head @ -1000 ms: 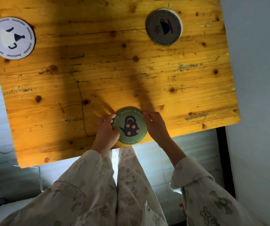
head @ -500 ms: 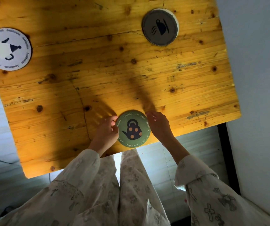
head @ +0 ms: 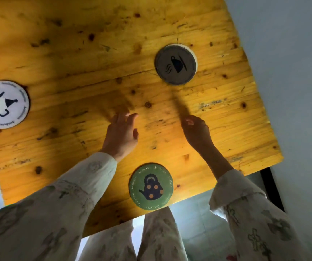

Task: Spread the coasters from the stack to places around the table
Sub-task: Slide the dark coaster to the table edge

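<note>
Both hands empty: left hand (head: 120, 134) fingers spread, right hand (head: 196, 131) loosely curled.

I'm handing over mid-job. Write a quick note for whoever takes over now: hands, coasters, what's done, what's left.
Left hand: open, empty, over the table middle.
Right hand: fingers loosely curled, nothing in its grip.
Green coaster: flat at the near edge.
White coaster: at the left edge.
Grey coaster: far right.
Done: three coasters lie apart on the wooden table.
Left: no stack in view; check for any remaining.
</note>
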The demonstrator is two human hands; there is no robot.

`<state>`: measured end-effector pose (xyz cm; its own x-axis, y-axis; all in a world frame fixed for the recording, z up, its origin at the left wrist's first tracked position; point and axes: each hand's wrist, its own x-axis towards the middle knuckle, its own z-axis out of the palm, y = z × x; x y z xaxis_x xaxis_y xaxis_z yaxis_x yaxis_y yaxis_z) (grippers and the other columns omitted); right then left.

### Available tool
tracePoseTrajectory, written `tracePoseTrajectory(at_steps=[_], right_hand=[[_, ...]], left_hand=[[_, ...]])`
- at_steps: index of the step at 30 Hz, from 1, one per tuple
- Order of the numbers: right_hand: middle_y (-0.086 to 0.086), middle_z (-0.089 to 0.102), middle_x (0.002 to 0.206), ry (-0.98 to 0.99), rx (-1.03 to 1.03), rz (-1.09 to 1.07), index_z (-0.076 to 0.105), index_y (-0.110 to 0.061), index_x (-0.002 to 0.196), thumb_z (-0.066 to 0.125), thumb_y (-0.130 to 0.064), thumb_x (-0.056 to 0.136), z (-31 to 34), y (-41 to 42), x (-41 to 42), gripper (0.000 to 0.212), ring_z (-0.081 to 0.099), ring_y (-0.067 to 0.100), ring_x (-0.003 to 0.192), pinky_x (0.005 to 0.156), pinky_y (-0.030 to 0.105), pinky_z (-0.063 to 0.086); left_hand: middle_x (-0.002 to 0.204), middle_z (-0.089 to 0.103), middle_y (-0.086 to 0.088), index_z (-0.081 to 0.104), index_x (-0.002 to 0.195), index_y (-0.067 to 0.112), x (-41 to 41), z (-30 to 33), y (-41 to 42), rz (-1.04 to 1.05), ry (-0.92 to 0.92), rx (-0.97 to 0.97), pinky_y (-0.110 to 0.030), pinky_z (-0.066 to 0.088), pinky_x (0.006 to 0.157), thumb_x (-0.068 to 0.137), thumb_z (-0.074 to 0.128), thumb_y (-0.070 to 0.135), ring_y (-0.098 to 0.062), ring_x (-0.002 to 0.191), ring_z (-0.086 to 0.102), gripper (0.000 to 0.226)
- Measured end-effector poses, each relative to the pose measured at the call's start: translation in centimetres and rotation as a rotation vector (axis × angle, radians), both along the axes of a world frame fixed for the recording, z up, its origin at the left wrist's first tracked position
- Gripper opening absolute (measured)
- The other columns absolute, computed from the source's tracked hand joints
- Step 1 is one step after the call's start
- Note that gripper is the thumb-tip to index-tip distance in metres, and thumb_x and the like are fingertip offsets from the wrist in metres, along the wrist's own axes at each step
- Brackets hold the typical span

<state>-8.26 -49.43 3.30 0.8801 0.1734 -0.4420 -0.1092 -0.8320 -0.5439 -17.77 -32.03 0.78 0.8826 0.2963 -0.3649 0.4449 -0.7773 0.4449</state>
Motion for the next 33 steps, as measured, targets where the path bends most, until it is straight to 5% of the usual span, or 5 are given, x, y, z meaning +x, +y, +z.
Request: tracePoseTrajectory(at_steps=[5, 10, 20, 25, 33], right_hand=[[0.021, 0.058, 0.123, -0.135, -0.092, 0.111, 0.060, -0.007, 0.116, 0.054, -0.020, 0.090, -0.5, 0.2, 5.9, 0.030, 0.054, 0.036, 0.114, 0.097, 0.046, 0.046], [0.014, 0.038, 0.143, -0.287, -0.183, 0.364, 0.041, -0.014, 0.133, 0.059, -0.031, 0.086, -1.3, 1.4, 10.4, 0.054, 0.031, 0.032, 0.134, 0.106, 0.047, 0.034], [0.023, 0.020, 0.154, -0.343, -0.359, 0.922, 0.028, -0.019, 0.142, 0.045, -0.042, 0.092, -2.5, 3.7, 14.3, 0.057, 0.016, 0.042, 0.141, 0.115, 0.050, 0.022], [0.016, 0.074, 0.103, -0.671, -0.304, 0.917, 0.071, -0.006, 0.094, 0.070, -0.017, 0.077, -1.2, 3.2, 13.6, 0.021, 0.069, 0.036, 0.098, 0.071, 0.041, 0.060], [0.018, 0.075, 0.077, -0.643, -0.202, 0.944, 0.065, 0.002, 0.088, 0.064, 0.003, 0.073, 0.5, 2.6, 14.3, 0.015, 0.072, 0.031, 0.065, 0.045, 0.034, 0.057]], left_hand=[[0.154, 0.002, -0.012, 0.008, 0.143, 0.025, 6.4, -0.9, -0.7, -0.108, 0.089, 0.081, -0.071, 0.010, 0.106, 0.083, 0.057, 0.029, -0.035, 0.141, 0.001, 0.078], [0.148, -0.036, -0.003, -0.027, 0.135, 0.035, 11.1, -0.7, 1.0, -0.073, 0.320, 0.009, -0.073, -0.003, 0.101, 0.056, 0.080, 0.044, -0.030, 0.137, -0.028, 0.133], [0.144, -0.042, -0.002, -0.031, 0.133, 0.033, 11.9, 0.1, 0.2, -0.021, 0.432, -0.008, -0.075, 0.002, 0.103, 0.058, 0.081, 0.031, -0.029, 0.134, -0.034, 0.134], [0.146, -0.040, -0.003, -0.030, 0.133, 0.033, 11.9, 0.3, 0.2, -0.041, 0.425, 0.010, -0.075, 0.003, 0.102, 0.058, 0.082, 0.032, -0.030, 0.134, -0.033, 0.135], [0.149, -0.034, 0.001, -0.021, 0.137, 0.037, 11.5, -0.1, 0.5, -0.015, 0.346, 0.007, -0.073, 0.001, 0.102, 0.060, 0.080, 0.037, -0.026, 0.136, -0.030, 0.127]])
